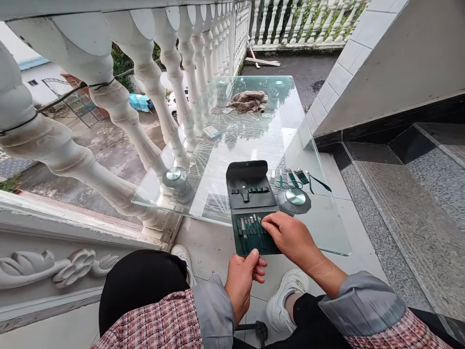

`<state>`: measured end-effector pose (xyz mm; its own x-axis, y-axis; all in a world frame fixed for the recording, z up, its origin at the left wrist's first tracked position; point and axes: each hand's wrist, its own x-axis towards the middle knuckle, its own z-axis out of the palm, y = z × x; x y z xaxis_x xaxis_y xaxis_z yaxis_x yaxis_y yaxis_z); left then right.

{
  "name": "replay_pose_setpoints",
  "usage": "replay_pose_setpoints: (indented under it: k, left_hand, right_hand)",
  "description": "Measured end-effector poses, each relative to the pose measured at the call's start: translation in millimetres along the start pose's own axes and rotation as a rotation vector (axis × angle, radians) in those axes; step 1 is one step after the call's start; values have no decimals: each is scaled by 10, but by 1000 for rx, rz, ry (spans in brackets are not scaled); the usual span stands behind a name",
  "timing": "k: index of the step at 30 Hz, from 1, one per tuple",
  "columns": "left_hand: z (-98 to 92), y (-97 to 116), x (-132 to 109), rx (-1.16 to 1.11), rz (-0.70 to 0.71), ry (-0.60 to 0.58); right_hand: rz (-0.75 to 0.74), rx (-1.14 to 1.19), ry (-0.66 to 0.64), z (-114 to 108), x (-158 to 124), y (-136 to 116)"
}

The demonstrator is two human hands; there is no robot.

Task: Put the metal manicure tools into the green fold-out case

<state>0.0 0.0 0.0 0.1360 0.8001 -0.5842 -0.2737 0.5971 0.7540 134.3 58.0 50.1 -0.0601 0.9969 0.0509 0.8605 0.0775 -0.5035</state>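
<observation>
Beyond a white stone balustrade (125, 114) along the upper left, a damp yard lay below, and a long glass tabletop (319, 228) ran out from the person's knees toward the far railing. At lower centre of the glass, a black and green leather case (250, 186) lay open flat, its upper flap holding a few dark loops and its lower flap a tight row of slim metal tools (250, 235). The right hand (290, 237) reached over from the lower right, its fingers held close together with the tips resting on the tops of those tools. Whether they pinched any one of them could not be told from where I stood. The left hand (244, 286) hung just below the case's lower edge, loosely curled and holding nothing that showed. To the right of the case lay a pair of green-handled scissors (281, 182) and other small tools, with a round metal-topped dish (295, 199) just below them. With the tools packed so closely, light fingertip contact on one handle at a time looked like the sensible way to work, since a heavier touch could disturb its neighbours, and the free left hand seemed well placed to steady the leather.
</observation>
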Motion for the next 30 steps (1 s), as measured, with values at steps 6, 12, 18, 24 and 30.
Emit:
replay_pose_setpoints:
  k: [6,12,18,24,30]
  left_hand:
    - [4,-8,-1,-66,39,4]
    - [-5,-16,-4,-71,57,22]
    - [-20,-33,-5,-50,61,18]
    - [-1,-5,-23,-101,43,6]
    - [35,9,10,-161,19,20]
  right_hand:
    - [142,-111,-106,-16,104,-127]
    - [266,-95,-178,-22,180,-209]
    - [279,-43,-227,-5,239,-170]
    - [265,0,-244,16,252,-124]
    - [264,54,-257,3,253,-107]
